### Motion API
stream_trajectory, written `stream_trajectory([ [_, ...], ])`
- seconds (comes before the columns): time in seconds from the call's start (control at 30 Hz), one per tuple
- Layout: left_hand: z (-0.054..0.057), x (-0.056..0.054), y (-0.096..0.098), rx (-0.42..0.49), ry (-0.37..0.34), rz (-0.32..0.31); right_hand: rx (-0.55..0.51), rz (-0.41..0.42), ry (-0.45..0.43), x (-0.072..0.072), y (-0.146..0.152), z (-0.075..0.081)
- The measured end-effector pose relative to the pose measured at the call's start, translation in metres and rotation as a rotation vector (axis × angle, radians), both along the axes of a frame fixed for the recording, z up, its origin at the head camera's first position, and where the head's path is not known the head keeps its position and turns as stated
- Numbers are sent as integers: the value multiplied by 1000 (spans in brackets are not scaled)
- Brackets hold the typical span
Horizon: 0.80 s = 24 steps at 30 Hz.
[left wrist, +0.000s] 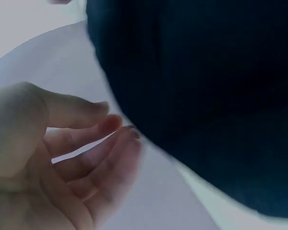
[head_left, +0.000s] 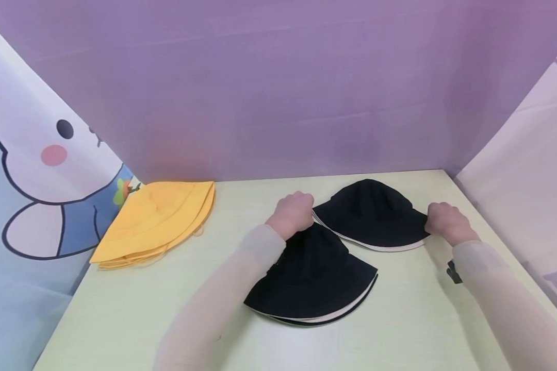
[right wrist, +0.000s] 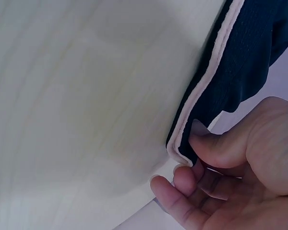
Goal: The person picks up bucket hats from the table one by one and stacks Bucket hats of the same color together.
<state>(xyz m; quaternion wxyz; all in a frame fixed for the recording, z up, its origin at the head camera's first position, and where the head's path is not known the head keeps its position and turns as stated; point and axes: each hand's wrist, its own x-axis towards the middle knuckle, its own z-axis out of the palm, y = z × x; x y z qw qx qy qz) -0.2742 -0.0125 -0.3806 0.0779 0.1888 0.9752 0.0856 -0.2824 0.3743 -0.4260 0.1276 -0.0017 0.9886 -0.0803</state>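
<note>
Two groups of black bucket hats with pale trim lie before me. The far black hat [head_left: 373,214] sits between both hands. My left hand [head_left: 293,212] is at its left brim corner; in the left wrist view, the thumb and fingertips [left wrist: 110,122] come together right at the dark fabric's edge. At the opposite corner, my right hand [head_left: 449,222] pinches the brim, and the right wrist view shows the thumb pressing the pale-edged brim [right wrist: 201,91] against the fingers. The nearer black hat [head_left: 315,278] lies below my left hand, with a second brim edge showing beneath it.
A stack of yellow hats [head_left: 160,221] rests at the table's back left. The pale table [head_left: 413,319] ends at a purple curtain [head_left: 278,93] behind, with printed cloth [head_left: 37,221] on the left and a pale cloth [head_left: 538,170] on the right.
</note>
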Motion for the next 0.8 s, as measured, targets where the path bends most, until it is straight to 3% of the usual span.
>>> stream_trajectory([
  [0.2,-10,-12,23,-43,-49,58,9,-3,-25,0,-1,2],
  [0.33,-14,-14,32,-78,-100,105,6,-8,-39,0,-1,2],
  [0.47,-18,-15,36,-67,-133,109,2,-18,-45,0,-2,2],
  [0.8,-24,-21,46,-32,-89,160,-6,-24,-48,0,-1,4],
])
